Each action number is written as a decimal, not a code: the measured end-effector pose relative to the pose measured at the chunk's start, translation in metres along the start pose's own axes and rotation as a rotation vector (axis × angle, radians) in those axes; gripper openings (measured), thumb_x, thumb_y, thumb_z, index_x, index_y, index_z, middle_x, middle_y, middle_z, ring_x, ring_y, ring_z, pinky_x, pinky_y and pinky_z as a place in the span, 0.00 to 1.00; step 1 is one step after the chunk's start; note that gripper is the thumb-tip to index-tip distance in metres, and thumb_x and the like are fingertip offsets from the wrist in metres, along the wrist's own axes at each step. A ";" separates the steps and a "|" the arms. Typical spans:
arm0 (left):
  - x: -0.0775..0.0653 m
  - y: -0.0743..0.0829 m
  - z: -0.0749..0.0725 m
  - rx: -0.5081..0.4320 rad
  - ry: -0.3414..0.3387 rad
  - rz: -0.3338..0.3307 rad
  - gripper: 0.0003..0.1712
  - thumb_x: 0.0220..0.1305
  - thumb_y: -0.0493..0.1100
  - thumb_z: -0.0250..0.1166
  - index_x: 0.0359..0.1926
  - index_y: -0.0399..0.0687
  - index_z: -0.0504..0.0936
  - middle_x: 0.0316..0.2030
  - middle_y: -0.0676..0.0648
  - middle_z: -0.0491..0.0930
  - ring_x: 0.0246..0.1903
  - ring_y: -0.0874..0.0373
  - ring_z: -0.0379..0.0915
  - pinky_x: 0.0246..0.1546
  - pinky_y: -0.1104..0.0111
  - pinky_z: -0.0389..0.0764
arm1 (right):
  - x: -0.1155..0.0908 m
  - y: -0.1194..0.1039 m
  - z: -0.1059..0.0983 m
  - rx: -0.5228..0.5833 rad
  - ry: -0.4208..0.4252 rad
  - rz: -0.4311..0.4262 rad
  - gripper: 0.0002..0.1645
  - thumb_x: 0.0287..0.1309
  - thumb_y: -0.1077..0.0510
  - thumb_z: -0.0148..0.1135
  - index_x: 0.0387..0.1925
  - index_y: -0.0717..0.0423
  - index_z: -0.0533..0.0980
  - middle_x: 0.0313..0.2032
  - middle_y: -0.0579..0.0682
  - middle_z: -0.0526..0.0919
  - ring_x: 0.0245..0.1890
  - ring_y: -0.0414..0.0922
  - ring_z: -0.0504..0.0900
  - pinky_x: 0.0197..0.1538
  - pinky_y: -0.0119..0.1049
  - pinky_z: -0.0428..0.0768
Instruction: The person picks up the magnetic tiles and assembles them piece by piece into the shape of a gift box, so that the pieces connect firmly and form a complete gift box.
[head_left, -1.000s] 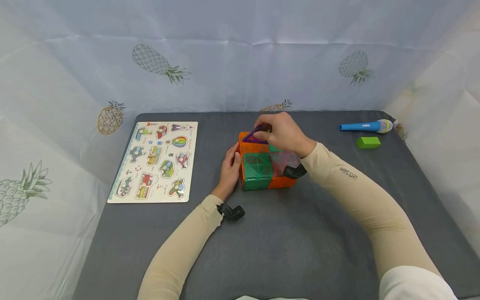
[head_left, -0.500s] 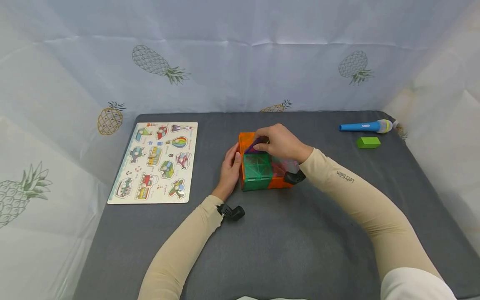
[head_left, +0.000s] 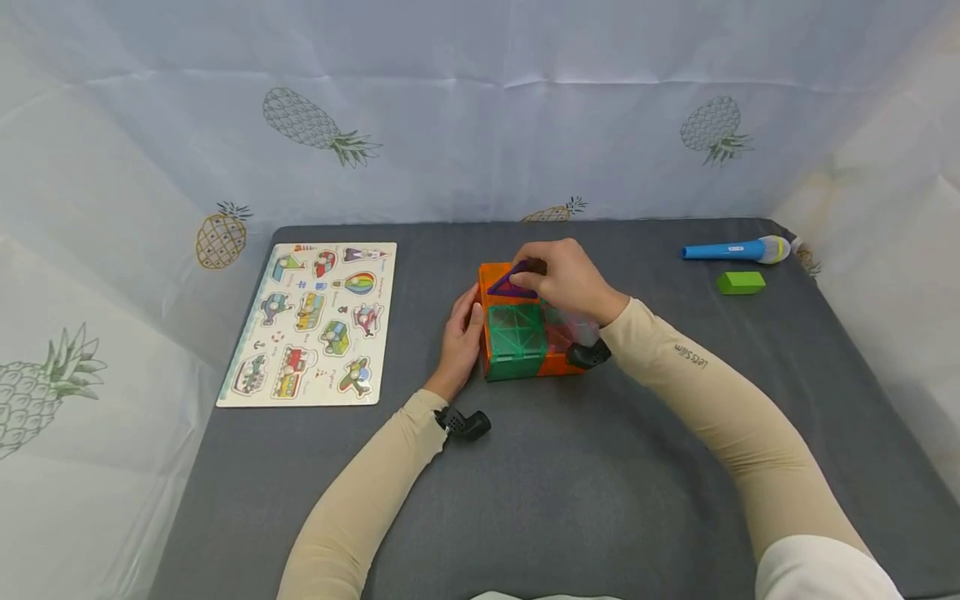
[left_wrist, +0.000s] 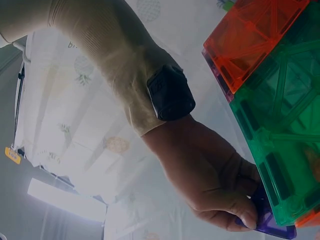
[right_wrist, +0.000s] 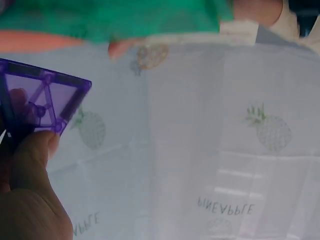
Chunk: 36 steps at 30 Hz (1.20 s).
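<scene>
In the head view a box built of see-through magnetic tiles [head_left: 517, 330], orange, green and reddish, sits on the dark table. My left hand [head_left: 457, 346] lies along its left side, fingers pointing away and touching it. Above the box's far part, my right hand [head_left: 566, 279] pinches a purple triangular magnetic tile [head_left: 513, 282] between thumb and fingers. The left wrist view shows the right hand [left_wrist: 220, 185] from below, with the purple tile [left_wrist: 272, 217] beside the green wall [left_wrist: 285, 100]. In the right wrist view the thumb [right_wrist: 37, 155] presses the triangle's [right_wrist: 45, 95] lower edge.
On the left lies a wooden puzzle board [head_left: 307, 325] with vehicle pictures. A blue toy microphone [head_left: 731, 251] and a green block [head_left: 741, 283] lie at the far right. A white pineapple-print cloth [head_left: 480, 125] stands behind the table.
My right hand came toward me with the purple tile, then shifted slightly back away; the tile now tilts less steeply above the orange part. The left hand has stayed at the box's side.
</scene>
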<state>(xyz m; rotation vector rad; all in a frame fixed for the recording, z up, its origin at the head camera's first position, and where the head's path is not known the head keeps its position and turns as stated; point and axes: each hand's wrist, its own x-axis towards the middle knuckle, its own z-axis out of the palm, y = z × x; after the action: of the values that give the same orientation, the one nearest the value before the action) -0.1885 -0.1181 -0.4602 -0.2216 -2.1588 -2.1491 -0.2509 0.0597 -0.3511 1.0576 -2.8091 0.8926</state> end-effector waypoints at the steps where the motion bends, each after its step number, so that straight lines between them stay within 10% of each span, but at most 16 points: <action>1: 0.000 0.000 0.001 -0.003 -0.001 0.002 0.27 0.73 0.42 0.42 0.70 0.40 0.56 0.68 0.39 0.56 0.68 0.48 0.52 0.70 0.56 0.53 | 0.000 0.000 -0.002 0.010 0.013 0.007 0.10 0.57 0.54 0.63 0.38 0.53 0.81 0.30 0.48 0.84 0.25 0.38 0.78 0.31 0.33 0.78; 15: 0.000 -0.005 0.009 -0.015 -0.035 0.004 0.27 0.74 0.41 0.42 0.70 0.39 0.55 0.69 0.39 0.55 0.68 0.46 0.52 0.69 0.54 0.54 | -0.009 0.007 0.002 -0.017 -0.100 0.013 0.08 0.57 0.54 0.63 0.38 0.52 0.80 0.30 0.46 0.84 0.27 0.38 0.79 0.33 0.33 0.78; 23: 0.000 -0.007 0.013 -0.019 -0.036 -0.006 0.27 0.74 0.42 0.42 0.70 0.40 0.55 0.69 0.40 0.54 0.69 0.47 0.51 0.69 0.54 0.54 | -0.027 0.017 -0.018 -0.026 -0.130 0.065 0.25 0.57 0.48 0.62 0.54 0.53 0.74 0.43 0.49 0.83 0.41 0.43 0.80 0.45 0.42 0.79; 29: 0.001 -0.006 0.007 -0.020 -0.026 -0.003 0.27 0.73 0.42 0.42 0.70 0.41 0.55 0.69 0.40 0.54 0.69 0.48 0.51 0.70 0.55 0.54 | -0.086 0.044 -0.061 -0.150 -0.090 0.195 0.23 0.59 0.49 0.60 0.53 0.55 0.74 0.49 0.55 0.80 0.49 0.51 0.77 0.51 0.50 0.75; 36: 0.001 -0.005 0.000 -0.043 -0.010 -0.003 0.27 0.73 0.42 0.43 0.70 0.42 0.55 0.69 0.42 0.55 0.68 0.49 0.52 0.70 0.56 0.54 | -0.189 0.094 -0.070 -0.261 -0.461 0.425 0.41 0.50 0.45 0.67 0.62 0.60 0.66 0.56 0.67 0.68 0.53 0.63 0.72 0.48 0.57 0.73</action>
<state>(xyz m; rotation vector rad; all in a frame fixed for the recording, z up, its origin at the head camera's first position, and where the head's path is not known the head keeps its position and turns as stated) -0.1903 -0.1180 -0.4647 -0.2333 -2.1219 -2.2020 -0.1747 0.2672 -0.3780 0.7151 -3.4894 0.2874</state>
